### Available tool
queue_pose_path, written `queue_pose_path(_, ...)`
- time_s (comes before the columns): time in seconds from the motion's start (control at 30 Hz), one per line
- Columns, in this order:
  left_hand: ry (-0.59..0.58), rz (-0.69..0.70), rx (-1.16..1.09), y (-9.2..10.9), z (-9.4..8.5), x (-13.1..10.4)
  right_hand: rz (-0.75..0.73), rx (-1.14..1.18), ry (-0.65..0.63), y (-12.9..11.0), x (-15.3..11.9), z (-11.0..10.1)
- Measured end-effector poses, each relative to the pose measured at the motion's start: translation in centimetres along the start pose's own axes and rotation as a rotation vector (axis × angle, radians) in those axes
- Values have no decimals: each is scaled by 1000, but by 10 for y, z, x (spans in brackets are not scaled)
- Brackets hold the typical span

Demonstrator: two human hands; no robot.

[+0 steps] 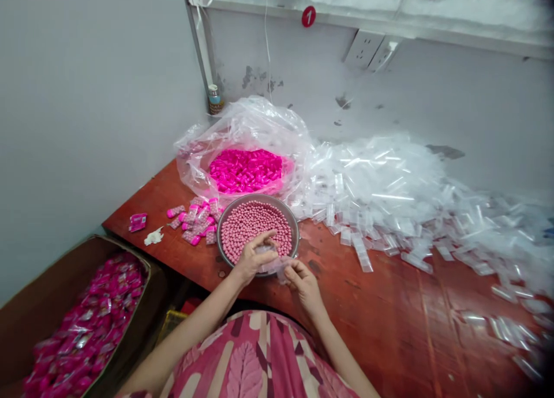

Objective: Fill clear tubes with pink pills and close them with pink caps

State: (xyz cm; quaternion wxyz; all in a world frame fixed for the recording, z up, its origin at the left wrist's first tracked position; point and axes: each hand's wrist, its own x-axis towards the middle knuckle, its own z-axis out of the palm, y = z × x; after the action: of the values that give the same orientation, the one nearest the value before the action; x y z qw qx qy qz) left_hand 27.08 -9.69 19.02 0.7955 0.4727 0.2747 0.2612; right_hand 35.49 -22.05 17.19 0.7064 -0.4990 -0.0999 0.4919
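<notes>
A metal bowl [221,249] full of small pink beads [255,222] stands on the table in front of me. Over its near rim, my left hand [253,259] is curled around clear plastic containers [269,264]; motion blurs them, so I cannot tell how many. At the bowl's lower right edge, my right hand [305,282] pinches the end of a clear plastic piece between thumb and fingers, close to the left hand. Left of the bowl lie several bead-filled containers [201,216] with bright pink caps.
Behind the bowl, an open plastic bag [246,121] holds bright pink caps [246,170]. A large heap of clear containers [381,179] spreads right along the wall. A box [149,277] of pink wrapped packets [95,323] sits lower left. One packet [137,222] and white scrap [153,236] lie on the red table [372,323].
</notes>
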Motion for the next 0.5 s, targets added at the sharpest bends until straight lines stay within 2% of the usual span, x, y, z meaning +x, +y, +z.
queue_pose_path(0.1, -136, 35, 30, 0, 2, -6, 31, -9, -123, 3, 6, 7)
queue_pose_path(0.2, -204, 28, 13, -4, -3, -9, -9, -114, -227, 2, 8, 10)
queue_pose_path(0.33, -190, 34, 28, -9, -9, -11, -71, -374, -361, -4, 12, 12)
queue_pose_path(0.43, -184, 68, 110, -7, -10, -9, -65, -555, -363, -3, 21, 15)
queue_pose_path(0.5, -178, 92, 126, -4, -11, -4, -57, -591, -356, 1, 30, 19)
